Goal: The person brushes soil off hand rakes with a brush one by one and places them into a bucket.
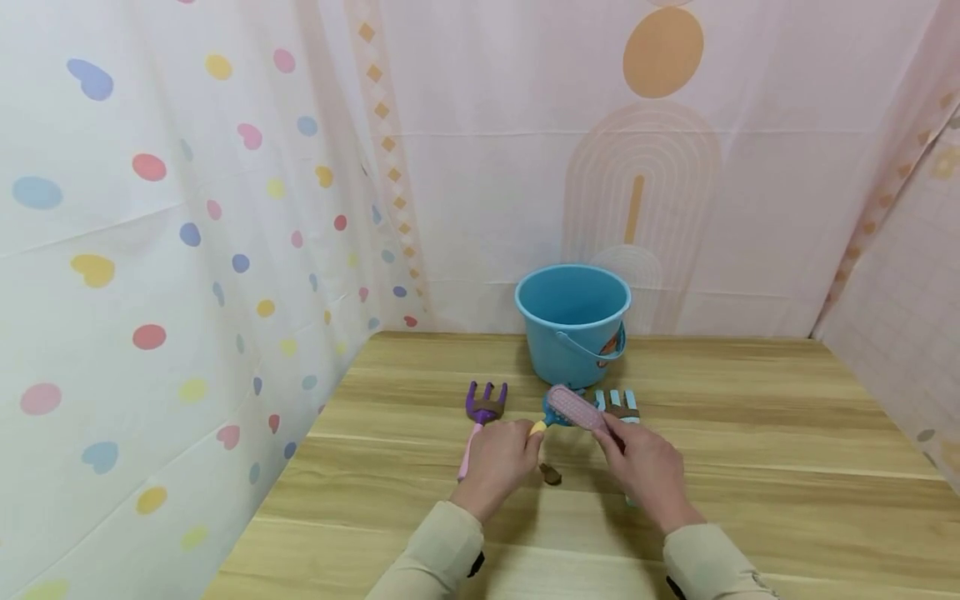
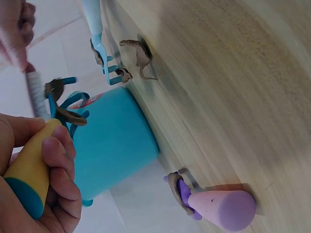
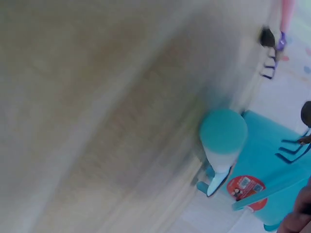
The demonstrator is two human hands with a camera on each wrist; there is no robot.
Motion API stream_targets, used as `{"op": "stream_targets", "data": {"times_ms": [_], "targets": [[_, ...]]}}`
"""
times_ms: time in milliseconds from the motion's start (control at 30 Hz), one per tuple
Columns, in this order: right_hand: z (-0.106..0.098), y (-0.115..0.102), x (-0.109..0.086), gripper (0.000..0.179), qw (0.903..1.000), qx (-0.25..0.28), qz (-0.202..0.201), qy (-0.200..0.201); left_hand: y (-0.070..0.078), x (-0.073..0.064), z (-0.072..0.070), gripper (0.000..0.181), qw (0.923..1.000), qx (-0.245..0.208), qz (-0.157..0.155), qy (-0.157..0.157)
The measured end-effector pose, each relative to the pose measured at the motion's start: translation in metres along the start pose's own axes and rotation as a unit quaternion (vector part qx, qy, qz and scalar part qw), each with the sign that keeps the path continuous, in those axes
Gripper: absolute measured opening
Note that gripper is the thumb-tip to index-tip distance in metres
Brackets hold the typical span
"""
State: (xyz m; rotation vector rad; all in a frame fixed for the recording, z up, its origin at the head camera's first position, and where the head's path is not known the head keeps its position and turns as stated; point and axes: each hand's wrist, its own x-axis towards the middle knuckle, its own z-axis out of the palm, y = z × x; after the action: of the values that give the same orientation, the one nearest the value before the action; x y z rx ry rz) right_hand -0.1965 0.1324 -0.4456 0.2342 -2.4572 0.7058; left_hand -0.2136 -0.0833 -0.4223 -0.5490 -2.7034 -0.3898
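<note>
My left hand (image 1: 495,467) grips the yellow handle of a small toy garden rake (image 2: 35,162). Its blue tines carry brown, clay-like clumps (image 2: 72,116). In my right hand (image 1: 647,468) is a pink brush (image 1: 577,408) with pale bristles, held over the rake's head; the left wrist view shows the bristles beside the tines. Only a little of the right hand shows at the edge of the right wrist view. A brown clump (image 1: 551,474) lies on the table between the hands.
A blue bucket (image 1: 551,350) stands behind the hands, its handle hanging down. To the left lies a purple rake (image 1: 480,414) with a pink handle, to the right a light blue rake (image 1: 630,398); both bear brown clumps. Patterned curtains (image 1: 480,208) surround the wooden table (image 1: 750,467).
</note>
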Motion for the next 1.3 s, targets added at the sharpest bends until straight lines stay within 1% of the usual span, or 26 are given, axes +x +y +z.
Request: {"op": "stream_targets", "data": {"times_ms": [100, 300, 467, 567, 833, 1100, 1300], "targets": [[0.0028, -0.0022, -0.0029, 0.031, 0.9998, -0.02, -0.006, 0.002, -0.0008, -0.0008, 0.0, 0.038, 0.9999, 0.007, 0.006, 0.006], [0.0036, -0.0043, -0.0027, 0.031, 0.999, -0.041, 0.016, 0.004, -0.0009, -0.0027, -0.0001, 0.037, 0.9996, 0.01, 0.018, 0.021], [0.0049, -0.005, -0.0019, 0.031, 0.9984, -0.049, 0.029, 0.003, -0.0001, -0.0038, 0.0005, 0.037, 0.9994, 0.013, 0.018, 0.027], [0.006, -0.005, -0.0022, 0.031, 0.9981, -0.054, 0.029, 0.006, 0.0003, -0.0045, 0.0007, 0.037, 0.9996, 0.008, 0.013, 0.022], [0.0085, -0.0034, -0.0023, 0.029, 0.9976, -0.064, 0.022, 0.016, 0.0027, -0.0045, 0.0009, 0.033, 0.9999, -0.005, -0.007, -0.005], [0.0099, -0.0021, -0.0022, 0.027, 0.9967, -0.075, 0.018, 0.024, 0.0044, -0.004, 0.0022, 0.031, 0.9999, 0.0, -0.011, -0.012], [0.0094, -0.0017, -0.0011, 0.028, 0.9965, -0.075, 0.021, 0.032, 0.005, -0.0047, 0.0037, 0.032, 0.9998, -0.005, -0.016, -0.009]]}}
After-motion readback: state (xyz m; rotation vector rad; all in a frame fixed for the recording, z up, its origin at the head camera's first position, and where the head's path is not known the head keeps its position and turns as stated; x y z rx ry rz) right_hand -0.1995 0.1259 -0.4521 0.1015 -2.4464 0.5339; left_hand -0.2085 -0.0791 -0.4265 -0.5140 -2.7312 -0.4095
